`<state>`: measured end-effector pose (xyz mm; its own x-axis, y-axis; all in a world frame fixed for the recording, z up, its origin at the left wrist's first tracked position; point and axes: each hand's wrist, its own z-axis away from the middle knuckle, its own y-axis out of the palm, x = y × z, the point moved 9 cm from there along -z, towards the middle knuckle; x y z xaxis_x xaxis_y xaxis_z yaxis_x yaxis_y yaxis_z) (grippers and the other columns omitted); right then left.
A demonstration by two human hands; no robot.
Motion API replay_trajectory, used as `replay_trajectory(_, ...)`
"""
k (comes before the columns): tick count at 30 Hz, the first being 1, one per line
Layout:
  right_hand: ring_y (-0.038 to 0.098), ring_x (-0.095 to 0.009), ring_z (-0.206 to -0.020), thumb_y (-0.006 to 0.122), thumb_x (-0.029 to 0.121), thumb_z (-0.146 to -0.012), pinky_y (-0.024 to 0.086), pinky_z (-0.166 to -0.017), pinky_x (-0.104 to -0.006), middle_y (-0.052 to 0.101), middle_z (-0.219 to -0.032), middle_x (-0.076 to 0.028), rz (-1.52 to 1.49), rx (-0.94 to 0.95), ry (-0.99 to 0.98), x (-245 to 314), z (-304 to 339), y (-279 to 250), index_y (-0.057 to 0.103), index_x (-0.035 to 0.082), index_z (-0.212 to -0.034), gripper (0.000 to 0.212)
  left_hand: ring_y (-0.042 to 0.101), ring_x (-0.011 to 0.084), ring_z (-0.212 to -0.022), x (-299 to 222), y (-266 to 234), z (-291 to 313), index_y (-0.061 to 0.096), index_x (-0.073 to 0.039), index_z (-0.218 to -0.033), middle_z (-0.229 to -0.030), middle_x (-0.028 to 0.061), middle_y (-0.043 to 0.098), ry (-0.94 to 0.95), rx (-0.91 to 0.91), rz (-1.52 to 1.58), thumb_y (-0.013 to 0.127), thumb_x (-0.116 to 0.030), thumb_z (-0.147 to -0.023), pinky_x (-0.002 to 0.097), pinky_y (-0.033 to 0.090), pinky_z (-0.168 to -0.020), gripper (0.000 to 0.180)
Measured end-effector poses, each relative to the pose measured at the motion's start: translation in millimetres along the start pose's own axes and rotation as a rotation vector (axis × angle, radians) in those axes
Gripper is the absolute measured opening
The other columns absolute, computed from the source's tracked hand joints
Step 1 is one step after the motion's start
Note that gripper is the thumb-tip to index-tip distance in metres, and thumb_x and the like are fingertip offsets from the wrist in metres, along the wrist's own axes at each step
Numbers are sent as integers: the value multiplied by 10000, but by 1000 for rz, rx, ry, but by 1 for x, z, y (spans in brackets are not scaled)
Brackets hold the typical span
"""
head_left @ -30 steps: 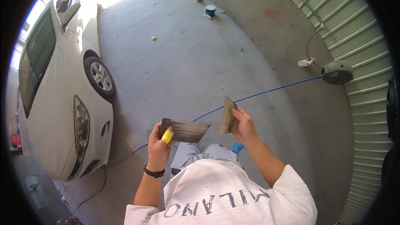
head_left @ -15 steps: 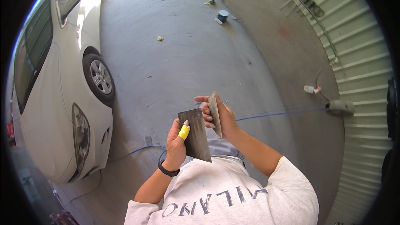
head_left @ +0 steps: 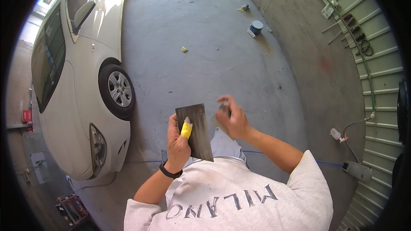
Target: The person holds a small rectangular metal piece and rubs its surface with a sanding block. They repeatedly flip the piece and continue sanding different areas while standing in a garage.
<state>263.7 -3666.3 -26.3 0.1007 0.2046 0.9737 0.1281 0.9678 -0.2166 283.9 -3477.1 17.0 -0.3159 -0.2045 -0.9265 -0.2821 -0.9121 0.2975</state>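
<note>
My left hand (head_left: 176, 145) is closed round a thin, dark grey rectangular putty spreader (head_left: 198, 134). Its thumb, wrapped in yellow tape, presses on the spreader's streaked face. A dark band circles that wrist. Just to the right, my right hand (head_left: 238, 123) grips a second, lighter grey putty spreader (head_left: 221, 122), blurred by motion and partly covered by the fingers. A small gap separates the two spreaders. My right index finger sticks out past the tool.
A white car (head_left: 72, 115) stands at the left. Ahead on the grey floor are a blue can (head_left: 256, 27) and a yellowish scrap (head_left: 184, 49). A blue hose (head_left: 252, 151) runs behind me. A ribbed metal wall (head_left: 385, 77) with hanging tools (head_left: 355, 30) lines the right.
My right hand and its spreader have moved slightly right, away from the left one, and tilted. The view has turned left, so the car and floor items sit further right.
</note>
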Motion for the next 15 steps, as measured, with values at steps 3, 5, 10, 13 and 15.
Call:
replay_trajectory(3,528,-79,-643,532,542,-1019,450,-614,-282,562,-742,50,-701,-101,4,7,-26,-22,498,61,-1260,540,555,89,-1006,-7,66,-30,456,-40,-1289,-1155,60,606,72,149,-151,464,-79,-1064,220,453,-914,229)
replay_trajectory(5,568,-114,-646,559,558,-996,478,-633,-286,579,-738,29,-640,-94,-155,25,-28,-32,513,56,-1232,556,537,84,-1015,-21,86,-48,452,-46,-1306,-1144,53,598,121,147,-144,463,-83,-1068,210,429,-926,241)
replay_trajectory(10,664,-332,-622,726,569,-850,519,-570,-415,629,-673,-127,340,-353,-217,28,-23,-113,566,38,-942,563,591,76,-840,-50,96,-96,498,-39,-1245,-1034,45,667,187,254,-270,485,-103,-1062,231,493,-752,195)
replay_trajectory(13,620,-316,-551,735,587,-828,485,-497,-420,579,-639,-103,561,-575,-337,47,-35,-156,525,62,-786,567,567,62,-933,-41,109,-110,528,-28,-1253,-1042,13,647,201,443,-593,463,-112,-1073,207,454,-823,210)
replay_trajectory(15,597,-303,-534,735,593,-825,473,-486,-414,551,-635,-94,664,-578,-375,61,-46,-143,514,72,-757,569,575,81,-830,-43,107,-127,534,-10,-1245,-943,36,663,263,426,-574,463,-91,-1052,241,464,-736,221)
